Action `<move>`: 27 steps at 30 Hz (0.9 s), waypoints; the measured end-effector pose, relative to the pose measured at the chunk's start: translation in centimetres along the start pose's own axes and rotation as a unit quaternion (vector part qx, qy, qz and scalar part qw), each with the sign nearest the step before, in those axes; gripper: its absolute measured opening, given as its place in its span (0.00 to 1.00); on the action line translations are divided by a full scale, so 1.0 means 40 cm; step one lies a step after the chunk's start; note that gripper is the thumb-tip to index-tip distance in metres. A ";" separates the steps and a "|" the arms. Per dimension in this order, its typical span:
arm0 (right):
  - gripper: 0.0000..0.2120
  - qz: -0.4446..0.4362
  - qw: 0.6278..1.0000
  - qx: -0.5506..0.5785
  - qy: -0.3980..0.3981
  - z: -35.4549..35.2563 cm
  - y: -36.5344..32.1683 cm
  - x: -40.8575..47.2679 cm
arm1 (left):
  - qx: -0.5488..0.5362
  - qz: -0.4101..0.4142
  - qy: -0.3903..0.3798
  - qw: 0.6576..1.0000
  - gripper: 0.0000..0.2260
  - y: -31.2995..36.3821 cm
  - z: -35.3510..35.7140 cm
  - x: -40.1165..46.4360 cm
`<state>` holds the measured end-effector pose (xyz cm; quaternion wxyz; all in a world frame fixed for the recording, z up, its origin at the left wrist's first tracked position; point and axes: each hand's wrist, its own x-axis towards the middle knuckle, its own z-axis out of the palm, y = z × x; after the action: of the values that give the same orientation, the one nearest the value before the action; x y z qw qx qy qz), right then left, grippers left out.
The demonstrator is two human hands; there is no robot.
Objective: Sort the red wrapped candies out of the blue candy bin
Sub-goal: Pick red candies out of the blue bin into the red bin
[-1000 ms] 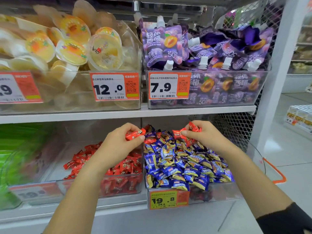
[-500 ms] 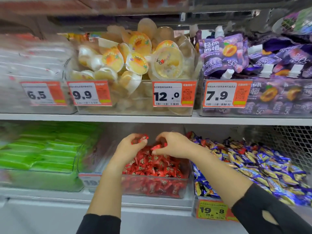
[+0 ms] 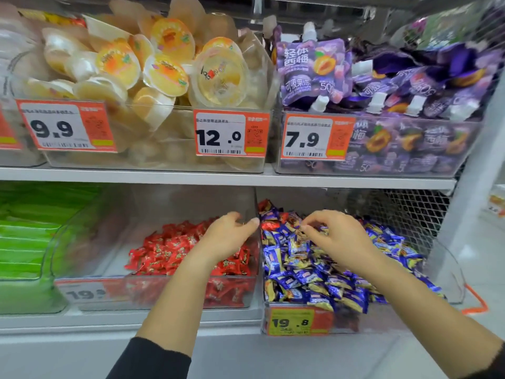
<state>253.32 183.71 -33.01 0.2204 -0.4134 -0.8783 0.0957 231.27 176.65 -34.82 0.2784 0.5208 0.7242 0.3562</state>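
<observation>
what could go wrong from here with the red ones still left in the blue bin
1. The remaining red candies sit at the back left of the blue bin, half buried among blue candies; some may be missed.
2. The right hand digs into heaped blue candies, so it might grab a blue one along with a red.
3. The heap rises above the bin's front wall; stirring could spill candies out.

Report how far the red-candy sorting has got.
Done: a pile of red wrapped candies lies in the left clear bin. In hand: the left hand hovers over that bin holding nothing visible; the right hand picks among the blue candies. Left: at least two red candies show at the back left of the blue candy bin.
</observation>
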 end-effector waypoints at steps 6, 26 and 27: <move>0.24 0.024 0.993 0.015 -0.111 0.023 0.050 0.106 | 0.058 0.002 -0.128 0.990 0.20 0.024 0.056 0.026; 0.21 0.014 0.916 -0.128 -0.381 0.156 -0.074 0.326 | 0.089 0.020 -0.119 0.989 0.14 0.014 0.069 0.044; 0.19 0.002 0.918 -0.136 -0.374 0.154 -0.068 0.319 | 0.089 0.019 -0.123 0.988 0.15 0.016 0.067 0.042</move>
<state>241.43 191.84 -33.56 -0.1822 -0.3749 -0.9006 0.1234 233.19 178.99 -35.95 0.3112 0.5974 0.7029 0.2285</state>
